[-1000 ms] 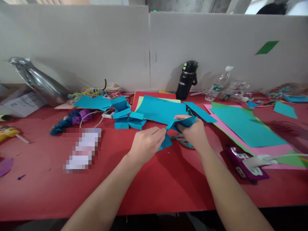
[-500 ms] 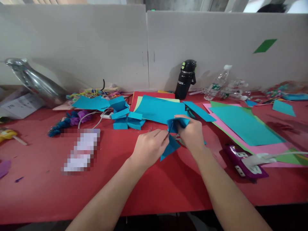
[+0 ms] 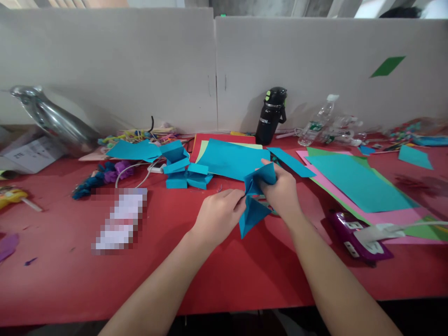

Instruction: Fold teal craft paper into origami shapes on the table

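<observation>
A folded piece of blue paper [image 3: 255, 215] is held in the air above the red table, its creased flaps pointing up and down. My left hand [image 3: 221, 212] pinches it at its left side, near the narrow middle. My right hand [image 3: 280, 186] grips the upper flap from the right, with the thumb pressed against the paper. Behind the hands lies a large blue sheet [image 3: 231, 158]. To the left stand several folded blue paper pieces [image 3: 185, 177]. Partly hidden under my right hand are scissors [image 3: 272, 205].
A black bottle [image 3: 270, 116] and a clear plastic bottle [image 3: 317, 122] stand by the partition. At right lie stacked coloured sheets [image 3: 357, 179] and a purple power strip [image 3: 362, 238]. A metal jug [image 3: 58, 121] is at far left, a blurred-out phone-like object [image 3: 121, 221] nearer.
The lower flap of the held blue paper has swung right and spread wider. The upper flap has opened a little and risen. Both hands keep their hold.
</observation>
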Demonstrator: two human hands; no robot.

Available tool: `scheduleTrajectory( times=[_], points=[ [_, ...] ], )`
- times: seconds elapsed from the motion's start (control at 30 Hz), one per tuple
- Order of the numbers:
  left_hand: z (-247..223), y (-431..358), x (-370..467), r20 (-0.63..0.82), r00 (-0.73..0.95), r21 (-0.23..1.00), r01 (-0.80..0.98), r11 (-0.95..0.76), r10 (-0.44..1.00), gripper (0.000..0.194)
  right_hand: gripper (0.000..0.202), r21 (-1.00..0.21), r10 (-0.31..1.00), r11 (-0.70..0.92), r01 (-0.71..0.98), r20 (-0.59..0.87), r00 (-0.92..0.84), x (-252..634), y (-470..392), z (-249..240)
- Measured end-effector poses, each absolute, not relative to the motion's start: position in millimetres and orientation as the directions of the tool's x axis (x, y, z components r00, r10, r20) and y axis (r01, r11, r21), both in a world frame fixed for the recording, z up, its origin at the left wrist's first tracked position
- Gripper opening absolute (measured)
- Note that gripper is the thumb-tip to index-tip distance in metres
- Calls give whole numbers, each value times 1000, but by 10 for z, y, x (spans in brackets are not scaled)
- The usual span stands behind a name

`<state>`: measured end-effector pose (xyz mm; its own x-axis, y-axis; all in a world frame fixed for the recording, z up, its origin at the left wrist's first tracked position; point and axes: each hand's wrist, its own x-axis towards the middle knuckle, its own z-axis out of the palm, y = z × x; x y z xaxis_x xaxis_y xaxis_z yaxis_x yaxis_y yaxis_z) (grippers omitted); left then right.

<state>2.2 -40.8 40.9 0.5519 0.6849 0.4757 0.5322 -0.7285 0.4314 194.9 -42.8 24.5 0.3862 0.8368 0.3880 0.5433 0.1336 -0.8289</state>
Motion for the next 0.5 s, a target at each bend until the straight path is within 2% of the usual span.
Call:
scheduleTrajectory(
  times=[0.17, 0.3, 0.4, 0.5],
  points=[
    [384, -413, 31, 470, 587, 386, 535, -752, 659, 18, 24, -825, 850, 69, 562, 344, 400, 1974, -412, 223],
    [376, -429, 36, 469, 592, 377, 537, -755, 656, 20, 23, -824, 842, 85, 560, 360, 402, 1972, -413, 205],
    [380, -429, 34, 469, 587, 404, 522, -751, 660, 17, 23, -873, 844, 131, 470, 347, 409, 1982, -407, 219],
    [416, -401, 10, 463, 557, 483, 494, -723, 689, 16, 20, -936, 881, 155, 317, 276, 385, 2035, -397, 273]
  ],
)
